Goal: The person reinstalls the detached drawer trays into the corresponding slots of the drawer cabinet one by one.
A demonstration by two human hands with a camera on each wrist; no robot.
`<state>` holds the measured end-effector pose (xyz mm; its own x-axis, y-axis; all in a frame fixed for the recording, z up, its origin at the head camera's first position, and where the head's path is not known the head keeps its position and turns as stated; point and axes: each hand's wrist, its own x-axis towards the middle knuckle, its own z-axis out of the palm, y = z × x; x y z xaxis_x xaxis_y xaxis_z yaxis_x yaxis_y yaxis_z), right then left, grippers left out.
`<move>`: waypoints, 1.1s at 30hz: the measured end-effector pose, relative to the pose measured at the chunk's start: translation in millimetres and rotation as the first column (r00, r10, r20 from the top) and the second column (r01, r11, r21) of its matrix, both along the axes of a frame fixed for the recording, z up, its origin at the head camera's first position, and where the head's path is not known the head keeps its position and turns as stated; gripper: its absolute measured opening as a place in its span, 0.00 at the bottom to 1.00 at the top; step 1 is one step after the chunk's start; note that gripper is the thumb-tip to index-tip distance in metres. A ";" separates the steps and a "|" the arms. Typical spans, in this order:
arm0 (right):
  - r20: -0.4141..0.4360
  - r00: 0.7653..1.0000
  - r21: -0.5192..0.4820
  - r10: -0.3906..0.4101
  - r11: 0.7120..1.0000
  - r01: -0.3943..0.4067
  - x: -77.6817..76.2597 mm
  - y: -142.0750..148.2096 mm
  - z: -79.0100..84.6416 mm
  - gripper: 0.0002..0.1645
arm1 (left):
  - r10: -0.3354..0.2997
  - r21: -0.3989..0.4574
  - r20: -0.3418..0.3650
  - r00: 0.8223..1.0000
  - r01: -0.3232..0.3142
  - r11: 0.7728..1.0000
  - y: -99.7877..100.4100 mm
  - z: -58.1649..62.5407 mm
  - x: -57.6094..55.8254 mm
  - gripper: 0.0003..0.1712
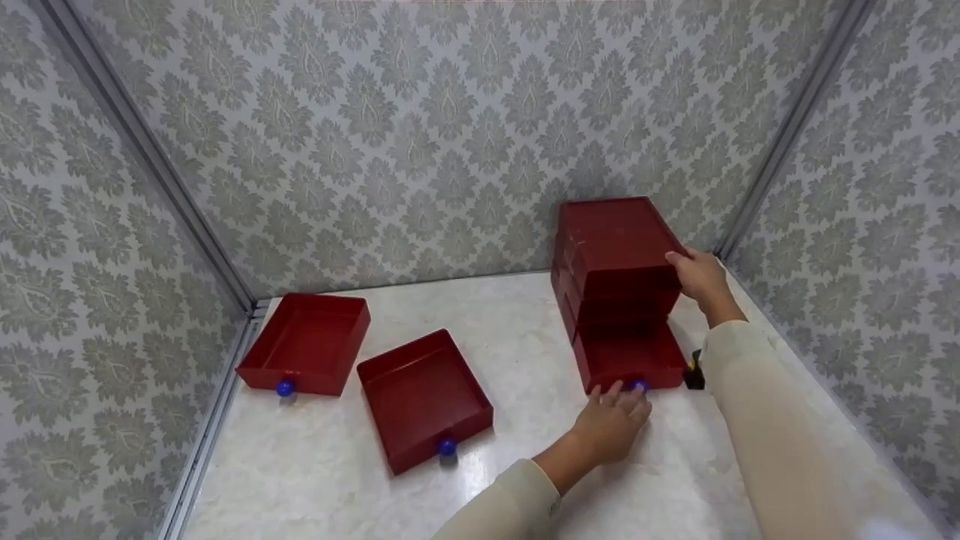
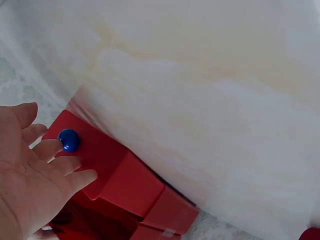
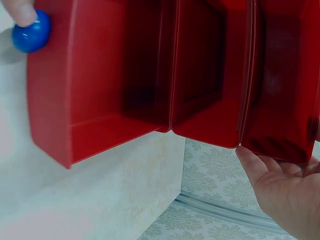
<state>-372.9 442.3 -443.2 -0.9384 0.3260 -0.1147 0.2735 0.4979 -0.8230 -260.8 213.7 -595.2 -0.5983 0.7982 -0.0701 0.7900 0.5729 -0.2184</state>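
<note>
A red drawer cabinet [image 1: 615,232] stands at the back right, its two upper slots without drawers. The bottom drawer [image 1: 626,356] is pulled partly out, with a blue knob [image 2: 69,140] on its front. My left hand [image 1: 611,427] is at that front, fingers spread and loosely extended; a fingertip touches the knob in the right wrist view. My right hand [image 1: 701,281] holds the cabinet's upper right side, thumb over the top edge and fingers [image 3: 272,165] along the side wall.
Two loose red drawers with blue knobs, one at the far left [image 1: 251,367] and one nearer the middle [image 1: 390,427], lie on the marbled white table [image 1: 517,330]. A small black and yellow object [image 1: 695,373] is beside the cabinet. Patterned walls [image 1: 420,135] enclose the table.
</note>
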 end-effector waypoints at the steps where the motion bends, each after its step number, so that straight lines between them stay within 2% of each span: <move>1: -0.001 1.000 0.004 -0.002 1.000 0.002 -0.1 -0.1 -0.1 0.44 | 0.009 -0.004 -0.005 1.000 -0.009 1.000 1.5 -1.3 -2.8 0.34; 6: -0.020 1.000 0.052 -0.009 0.999 0.010 -0.2 -0.3 -0.4 0.41 | 0.078 -0.004 -0.014 0.997 -0.078 0.997 7.8 -4.6 -21.0 0.35; 9: -0.023 1.000 0.060 -0.009 0.998 0.010 -0.8 0.2 -1.3 0.41 | 0.136 0.019 0.024 0.990 -0.136 0.990 6.9 -5.7 -34.4 0.34; 15: -0.005 1.000 0.034 -0.009 0.999 0.010 0.0 0.2 -1.6 0.41 | 0.229 0.092 0.170 0.958 -0.247 0.965 -1.0 -8.2 -62.1 0.33; 19: -0.019 1.000 0.008 -0.007 1.000 0.007 0.1 -0.3 -0.1 0.40 | 0.285 0.106 0.209 0.935 -0.312 0.944 -6.6 -7.8 -77.4 0.35; 22: -0.020 1.000 0.002 -0.004 1.000 0.004 -0.8 -1.9 -0.2 0.39 | 0.307 0.098 0.228 0.924 -0.336 0.937 -11.0 -8.3 -81.8 0.37; 26: -0.016 1.000 -0.009 -0.005 1.000 0.005 -0.6 -1.5 -0.3 0.39 | 0.307 0.101 0.239 0.921 -0.338 0.936 -11.8 -5.0 -78.5 0.37; 29: -0.020 1.000 -0.014 -0.009 1.000 0.009 -0.3 0.0 -0.5 0.39 | 0.309 0.102 0.226 0.924 -0.338 0.936 -13.0 4.0 -76.1 0.36; 33: -0.028 1.000 0.014 -0.007 1.000 0.007 -0.2 2.0 -0.8 0.40 | 0.327 0.126 0.204 0.923 -0.356 0.926 -24.0 25.2 -79.6 0.34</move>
<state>-373.0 444.3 -444.0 -0.9388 0.3341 -0.0842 0.2544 0.5075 -0.8232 -340.4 189.7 -570.0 -0.8258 0.5567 -0.0898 0.5573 0.8301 0.0211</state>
